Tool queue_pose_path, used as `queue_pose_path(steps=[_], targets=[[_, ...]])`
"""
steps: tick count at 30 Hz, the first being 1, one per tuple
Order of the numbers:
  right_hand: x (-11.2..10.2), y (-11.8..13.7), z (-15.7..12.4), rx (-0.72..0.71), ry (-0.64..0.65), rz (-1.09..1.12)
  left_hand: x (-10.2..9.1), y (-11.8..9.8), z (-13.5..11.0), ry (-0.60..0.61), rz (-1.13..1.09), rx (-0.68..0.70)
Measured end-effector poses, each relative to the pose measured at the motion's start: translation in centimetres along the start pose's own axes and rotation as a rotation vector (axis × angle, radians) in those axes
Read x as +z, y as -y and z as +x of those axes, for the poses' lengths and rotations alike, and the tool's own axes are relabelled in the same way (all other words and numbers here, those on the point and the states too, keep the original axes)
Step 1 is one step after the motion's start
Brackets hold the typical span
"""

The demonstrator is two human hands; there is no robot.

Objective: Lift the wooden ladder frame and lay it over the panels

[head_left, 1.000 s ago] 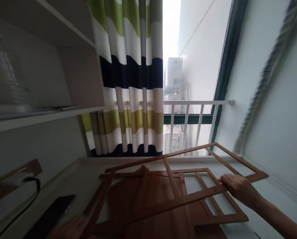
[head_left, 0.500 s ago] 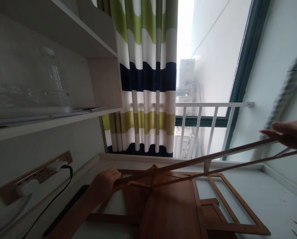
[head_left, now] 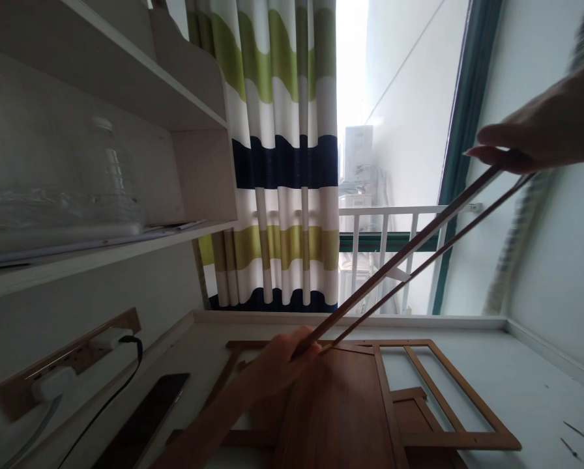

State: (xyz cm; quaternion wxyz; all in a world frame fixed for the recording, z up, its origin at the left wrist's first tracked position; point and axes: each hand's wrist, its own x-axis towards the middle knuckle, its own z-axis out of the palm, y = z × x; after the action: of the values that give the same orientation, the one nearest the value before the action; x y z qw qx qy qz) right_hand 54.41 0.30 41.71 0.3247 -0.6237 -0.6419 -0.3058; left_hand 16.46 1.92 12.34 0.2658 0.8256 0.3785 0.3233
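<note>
A thin brown wooden frame (head_left: pixel 409 260), seen almost edge-on, slants from the desk up to the right. My left hand (head_left: pixel 277 361) grips its lower end just above the desk. My right hand (head_left: pixel 541 140) holds its upper end high at the right, in front of the window. Under it, a second open wooden frame (head_left: pixel 448 404) and a solid brown wooden panel (head_left: pixel 335 417) lie flat on the white desk (head_left: pixel 541 397).
A white shelf unit (head_left: pixel 126 117) with a clear plastic bottle (head_left: pixel 116 176) stands at the left. Below it are a wall socket strip with a black cable (head_left: pixel 126 352) and a dark flat device (head_left: pixel 145 417). A striped curtain (head_left: pixel 282 156) and a window railing (head_left: pixel 394 215) fill the back.
My right hand has lifted the frame's far end from desk level to high at the right, tilting the frame steeply. My left hand has moved right along the lower end.
</note>
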Motion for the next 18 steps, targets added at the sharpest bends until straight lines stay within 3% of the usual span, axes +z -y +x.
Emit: queue_pose_path(steps=[1,3,6,9,11,15,18], targets=[[-0.7,1.8,0.1,-0.183,0.057,-0.274,0.8,-0.4,0.2,-0.001,-0.07,-0.005],[-1.6,4.7,0.2,-0.425,-0.026,-0.548,2.4,-1.0,0.4,-0.051,-0.127,-0.01],[-1.4,7.2,0.6,-0.626,-0.313,-0.529,4.5,-1.3,0.2,-0.135,-0.215,0.002],[0.0,8.8,0.5,-0.62,-0.526,-0.401,6.2,-1.4,-0.2,-0.205,-0.45,0.011],[1.3,9.9,-0.3,-0.586,-0.556,-0.346,7.0,-1.6,-0.6,-0.228,-0.585,-0.012],[4.7,11.3,-3.9,-0.526,-0.493,-0.227,7.7,-2.2,-1.4,-0.268,-0.823,-0.094],[7.6,10.8,-7.0,-0.498,-0.387,-0.127,7.5,-2.5,-1.7,-0.259,-0.984,-0.105]])
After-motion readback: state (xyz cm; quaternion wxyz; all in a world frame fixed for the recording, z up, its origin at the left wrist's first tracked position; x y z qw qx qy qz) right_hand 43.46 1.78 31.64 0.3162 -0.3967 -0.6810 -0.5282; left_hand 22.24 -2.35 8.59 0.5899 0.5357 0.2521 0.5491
